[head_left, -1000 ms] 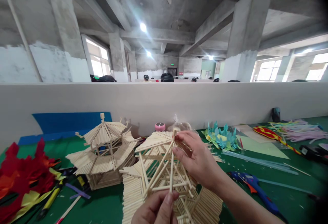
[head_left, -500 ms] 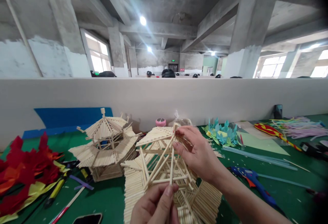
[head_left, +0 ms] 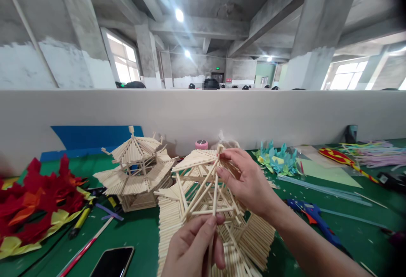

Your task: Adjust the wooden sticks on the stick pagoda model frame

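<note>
One stick (head_left: 215,196) pinched by left grip (head_left: 195,243) | right grip (head_left: 249,179) pinching roof peak (head_left: 219,149) | red sign (head_left: 229,80) unreadable

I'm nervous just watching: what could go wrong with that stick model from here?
The thin stick pinched by the left fingers might snap if squeezed hard. The right fingers, at the peak of the open-framed model, could knock it askew. The blue glue gun near the right forearm might get bumped.

Green sign (head_left: 217,68): above the far doorway (head_left: 218,77); lettering too small to read;
Red sign (head_left: 229,80): right of that doorway; writing likewise unreadable
</note>
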Motion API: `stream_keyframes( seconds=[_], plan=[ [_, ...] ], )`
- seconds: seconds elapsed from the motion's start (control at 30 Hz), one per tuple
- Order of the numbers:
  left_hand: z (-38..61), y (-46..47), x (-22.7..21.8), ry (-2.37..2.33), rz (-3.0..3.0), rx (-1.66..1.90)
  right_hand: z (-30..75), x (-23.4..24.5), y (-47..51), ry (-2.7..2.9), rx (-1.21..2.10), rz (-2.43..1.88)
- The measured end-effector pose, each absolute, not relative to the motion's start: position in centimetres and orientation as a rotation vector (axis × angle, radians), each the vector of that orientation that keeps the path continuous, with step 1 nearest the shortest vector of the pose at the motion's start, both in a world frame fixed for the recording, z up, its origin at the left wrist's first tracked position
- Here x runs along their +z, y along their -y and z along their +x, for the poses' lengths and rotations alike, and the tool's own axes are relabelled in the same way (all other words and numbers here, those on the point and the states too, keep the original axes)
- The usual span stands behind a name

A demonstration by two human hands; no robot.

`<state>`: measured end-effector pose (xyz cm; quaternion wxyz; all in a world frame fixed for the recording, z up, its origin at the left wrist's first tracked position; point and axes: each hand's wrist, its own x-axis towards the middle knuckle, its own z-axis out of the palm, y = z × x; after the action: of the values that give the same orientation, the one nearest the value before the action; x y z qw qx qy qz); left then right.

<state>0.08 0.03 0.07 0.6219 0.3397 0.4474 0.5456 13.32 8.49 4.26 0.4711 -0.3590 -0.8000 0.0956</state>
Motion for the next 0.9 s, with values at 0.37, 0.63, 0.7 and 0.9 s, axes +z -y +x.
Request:
stream_keyframes(
  seconds=[0.37,0.63,0.7,0.9],
  plan=[
    [0.40,0.44,0.70,-1.070,0.780,1.257,13.45,4.24,-8.44,1.947,0.238,-0.869],
    [0.46,0.57,1.09,-1.075,0.756,1.233,13.36,4.36,-8.38,1.941,0.237,-0.860],
    [0.41,0.58,1.08,-1.072,0.755,1.228,13.34,4.41,-8.37,1.941,0.237,-0.862],
    [0.30,0.67,0.76,-1.067,0.757,1.237,13.38,4.34,-8.49,1.950,0.232,-0.863]
  ],
)
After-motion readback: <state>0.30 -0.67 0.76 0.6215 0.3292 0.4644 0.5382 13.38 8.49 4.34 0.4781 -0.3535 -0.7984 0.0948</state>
